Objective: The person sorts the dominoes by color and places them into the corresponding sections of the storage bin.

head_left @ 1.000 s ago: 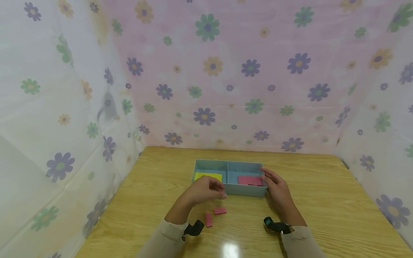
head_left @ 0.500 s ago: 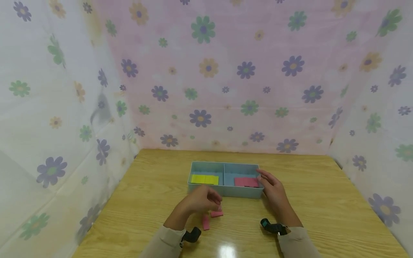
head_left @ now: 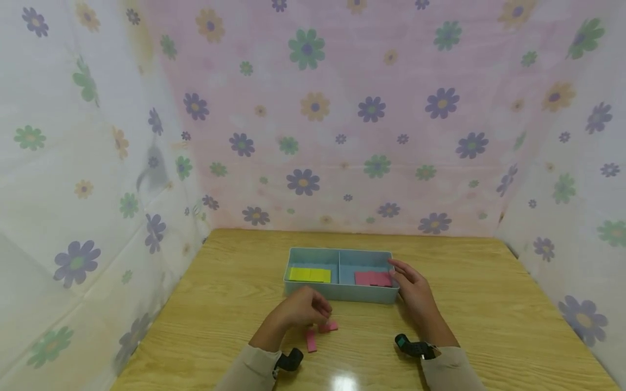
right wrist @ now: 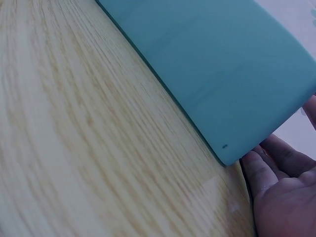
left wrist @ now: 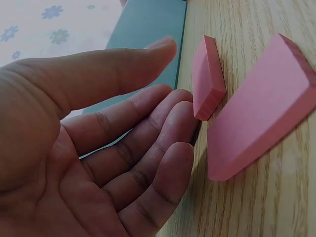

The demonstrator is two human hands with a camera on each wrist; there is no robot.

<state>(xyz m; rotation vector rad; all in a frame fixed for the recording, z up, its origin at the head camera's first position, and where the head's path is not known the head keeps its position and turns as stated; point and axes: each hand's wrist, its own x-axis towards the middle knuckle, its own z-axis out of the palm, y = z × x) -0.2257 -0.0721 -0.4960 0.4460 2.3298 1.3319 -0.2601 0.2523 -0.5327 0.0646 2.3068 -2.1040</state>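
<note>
Two small pink rectangular blocks lie on the table below the box, one lengthwise (head_left: 311, 341) and one crosswise (head_left: 332, 326). Just above them hovers my left hand (head_left: 300, 310), palm and loosely bent fingers visible in the left wrist view, with nothing gripped and the fingertips beside the smaller-looking block (left wrist: 208, 81). A pale blue two-compartment box (head_left: 342, 293) stands behind. Yellow pieces (head_left: 310, 275) line its left compartment and pink pieces (head_left: 373, 278) the right one. My right hand (head_left: 415, 293) rests against the box's right end, fingers touching its corner in the right wrist view.
The wood-grain table (head_left: 235, 260) reaches back to a flower-print curtain (head_left: 342, 163), which also hangs at both sides. Black wrist devices (head_left: 291, 359) sit on both wrists.
My left hand has come down from beside the box's front wall to the pink blocks, partly covering the crosswise one. The right hand stays at the box's end. The head view has shifted slightly.
</note>
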